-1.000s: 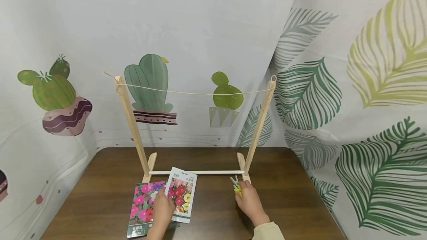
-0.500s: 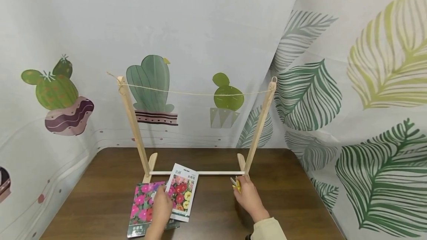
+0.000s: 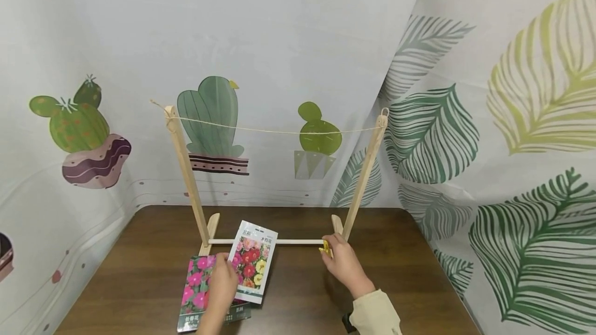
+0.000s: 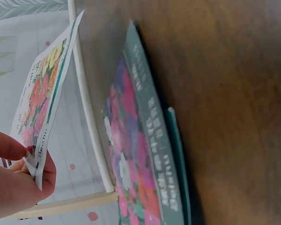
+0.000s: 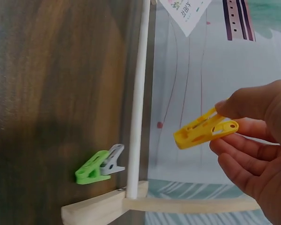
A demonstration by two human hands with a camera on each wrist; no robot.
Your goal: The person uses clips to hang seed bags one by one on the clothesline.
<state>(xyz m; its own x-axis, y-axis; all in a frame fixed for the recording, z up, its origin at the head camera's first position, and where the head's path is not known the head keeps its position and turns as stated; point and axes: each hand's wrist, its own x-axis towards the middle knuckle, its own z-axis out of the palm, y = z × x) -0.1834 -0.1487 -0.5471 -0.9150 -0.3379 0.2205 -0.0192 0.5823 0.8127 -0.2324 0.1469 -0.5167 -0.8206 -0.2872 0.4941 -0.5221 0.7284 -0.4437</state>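
"While both your hands hang over the table (image 3: 298, 299), what have they hold of?"

"With my left hand (image 3: 222, 279) I pinch a flower-seed packet (image 3: 254, 257) by its left edge, no gap to spare; with my right hand (image 3: 345, 261) I pinch a yellow clothespin (image 5: 203, 131) by its handles, its nose pointing away from my palm; a green clothespin (image 5: 90, 168) and a grey clothespin (image 5: 113, 159) lie below that grip; a magenta-flower packet (image 3: 194, 287) lies below my left one."

"Which step is that; what would the next move call for?"

"I judge it a readying step, packet in one grip, clothespin in the other; both are well short of the sagging cord (image 3: 298, 132) above and beyond; next, I think, calls for a steady packet and a harder squeeze on the handles."

"And against a second ago?"

"My left grip has the packet higher against the white rod (image 5: 139, 93) beyond it; the yellow clothespin, then bunched with the others, is now apart from them."
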